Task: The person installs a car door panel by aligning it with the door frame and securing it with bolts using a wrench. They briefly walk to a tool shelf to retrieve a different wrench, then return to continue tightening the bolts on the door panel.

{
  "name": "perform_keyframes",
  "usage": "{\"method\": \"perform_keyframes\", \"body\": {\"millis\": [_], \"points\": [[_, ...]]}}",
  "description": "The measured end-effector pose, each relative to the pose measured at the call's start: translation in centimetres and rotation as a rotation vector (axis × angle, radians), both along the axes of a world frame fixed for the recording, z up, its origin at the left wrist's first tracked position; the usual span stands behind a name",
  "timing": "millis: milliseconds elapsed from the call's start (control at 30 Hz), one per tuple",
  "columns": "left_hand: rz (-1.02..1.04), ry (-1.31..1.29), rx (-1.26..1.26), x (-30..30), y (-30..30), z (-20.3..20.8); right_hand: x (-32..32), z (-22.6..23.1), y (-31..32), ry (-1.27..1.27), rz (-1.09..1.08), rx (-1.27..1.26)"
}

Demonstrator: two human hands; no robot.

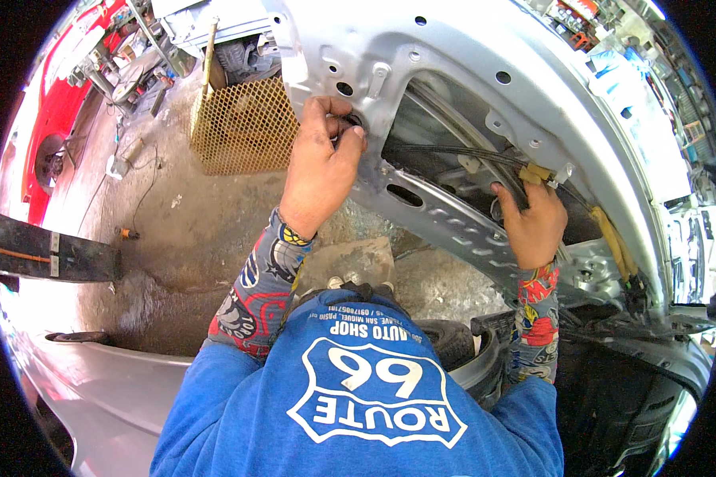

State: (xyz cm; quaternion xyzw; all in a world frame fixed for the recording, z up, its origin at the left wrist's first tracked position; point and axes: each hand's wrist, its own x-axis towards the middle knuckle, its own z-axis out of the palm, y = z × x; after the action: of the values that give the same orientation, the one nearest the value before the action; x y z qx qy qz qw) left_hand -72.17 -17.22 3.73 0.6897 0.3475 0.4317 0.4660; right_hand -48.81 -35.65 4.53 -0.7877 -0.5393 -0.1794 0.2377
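Observation:
A silver car door shell (453,40) stands in front of me, its inner side toward me and a large opening (445,119) in its middle. My left hand (322,163) is at the door's left part, thumb and fingers curled together at a hole in the panel. What they pinch, if anything, is hidden. My right hand (533,226) reaches to the opening's lower right and closes around a metal rail (511,181), its fingertips partly hidden. Black cables (445,149) cross the opening toward yellow tape (535,172) beside that hand.
A tan mesh panel (243,127) stands on the concrete floor at the left. Farther left are a red car body (60,103) and a dark beam (52,250). A silver body panel (127,389) lies lower left, a tire (445,342) near my right arm. Yellow-wrapped wiring (612,242) hangs at the door's right.

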Motion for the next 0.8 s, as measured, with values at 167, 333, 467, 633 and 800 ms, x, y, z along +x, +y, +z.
{"method": "perform_keyframes", "body": {"millis": [167,333,467,633,800], "points": [[-0.026,0.009,0.028,0.4,0.3,-0.5,-1.2,-0.5,-0.3,-0.015,-0.03,0.104],[-0.068,-0.019,-0.036,0.4,0.6,-0.5,-0.3,-0.1,-0.3,-0.076,-0.175,0.036],[-0.088,-0.033,-0.066,0.4,0.7,-0.4,0.3,0.0,0.7,-0.19,-0.167,0.009],[-0.02,0.077,0.102,0.6,0.6,-0.2,-0.4,-1.5,2.1,-0.16,-0.126,0.141],[0.005,0.094,0.219,1.1,0.1,-0.1,0.3,-2.9,3.4,0.09,-0.009,0.107]]}}
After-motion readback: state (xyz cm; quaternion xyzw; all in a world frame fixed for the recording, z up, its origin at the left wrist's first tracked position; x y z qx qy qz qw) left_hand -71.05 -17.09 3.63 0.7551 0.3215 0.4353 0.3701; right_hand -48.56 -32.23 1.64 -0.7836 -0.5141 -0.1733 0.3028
